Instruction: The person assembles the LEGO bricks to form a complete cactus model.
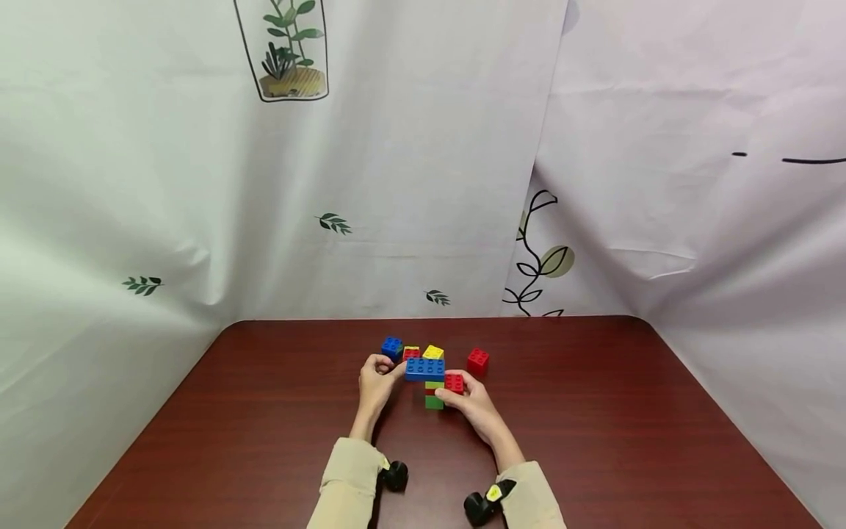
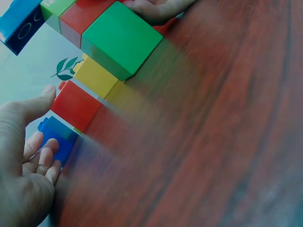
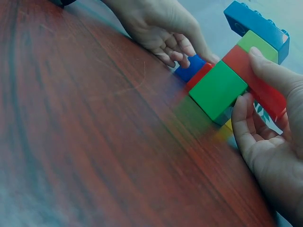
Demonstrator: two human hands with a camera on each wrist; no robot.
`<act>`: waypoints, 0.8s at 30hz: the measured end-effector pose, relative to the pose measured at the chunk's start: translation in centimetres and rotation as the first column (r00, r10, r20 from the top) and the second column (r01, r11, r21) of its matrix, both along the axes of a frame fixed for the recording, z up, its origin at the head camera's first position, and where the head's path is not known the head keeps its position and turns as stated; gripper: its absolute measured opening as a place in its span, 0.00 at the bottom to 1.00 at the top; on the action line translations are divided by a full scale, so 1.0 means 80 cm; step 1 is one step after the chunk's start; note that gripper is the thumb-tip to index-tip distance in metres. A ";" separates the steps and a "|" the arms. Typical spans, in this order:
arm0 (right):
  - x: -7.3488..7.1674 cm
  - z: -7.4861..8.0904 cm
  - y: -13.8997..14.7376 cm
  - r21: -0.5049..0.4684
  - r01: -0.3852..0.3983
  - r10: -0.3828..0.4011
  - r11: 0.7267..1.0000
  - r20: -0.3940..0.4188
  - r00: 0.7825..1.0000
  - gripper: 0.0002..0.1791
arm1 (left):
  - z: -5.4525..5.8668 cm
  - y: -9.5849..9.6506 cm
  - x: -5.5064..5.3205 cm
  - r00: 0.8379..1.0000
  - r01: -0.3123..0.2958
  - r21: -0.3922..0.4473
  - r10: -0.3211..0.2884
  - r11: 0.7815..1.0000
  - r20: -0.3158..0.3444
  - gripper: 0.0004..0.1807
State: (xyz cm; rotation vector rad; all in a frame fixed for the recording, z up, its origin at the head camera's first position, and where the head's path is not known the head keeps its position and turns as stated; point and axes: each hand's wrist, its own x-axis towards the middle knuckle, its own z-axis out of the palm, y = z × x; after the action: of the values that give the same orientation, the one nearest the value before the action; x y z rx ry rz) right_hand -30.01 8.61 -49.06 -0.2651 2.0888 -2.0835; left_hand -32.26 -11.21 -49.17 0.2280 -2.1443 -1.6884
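Note:
A stack of toy building bricks stands on the table: a green brick [image 1: 434, 403] at the bottom, a long red brick [image 3: 265, 92] jutting right, a light green brick [image 3: 258, 45], and a long blue brick [image 1: 425, 369] on top that overhangs left. My right hand [image 1: 474, 405] grips the red brick, thumb on its near side, some fingers hidden behind. To the left of the stack, my left hand [image 1: 377, 386] has its thumb extended toward a small red brick [image 2: 75, 106] and its other fingers loosely curled near a small blue brick [image 2: 59, 137]. Nothing shows in its grasp.
Behind the stack sits a yellow brick [image 1: 433, 352]. Another red brick [image 1: 479, 361] lies apart to the right. The brown wooden table [image 1: 264, 441] ends at the back against a white patterned cloth [image 1: 410, 184], which also hangs along the sides.

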 end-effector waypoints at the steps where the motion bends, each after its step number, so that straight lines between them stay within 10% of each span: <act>1: 0.000 0.000 -0.001 0.001 0.001 -0.001 1.000 0.002 1.000 0.28 | 0.000 -0.001 0.000 1.000 0.000 0.005 0.000 1.000 0.001 0.16; 24: 0.004 0.001 0.000 0.011 0.000 0.000 1.000 -0.013 1.000 0.28 | 0.008 -0.001 -0.004 0.994 0.102 -0.242 -0.106 0.965 0.000 0.21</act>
State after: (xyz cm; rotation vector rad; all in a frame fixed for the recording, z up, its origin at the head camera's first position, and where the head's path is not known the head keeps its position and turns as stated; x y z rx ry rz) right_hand -29.69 8.61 -48.95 -0.2777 2.1071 -2.0749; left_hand -32.62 -11.27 -48.54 0.0352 -2.3627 -1.4584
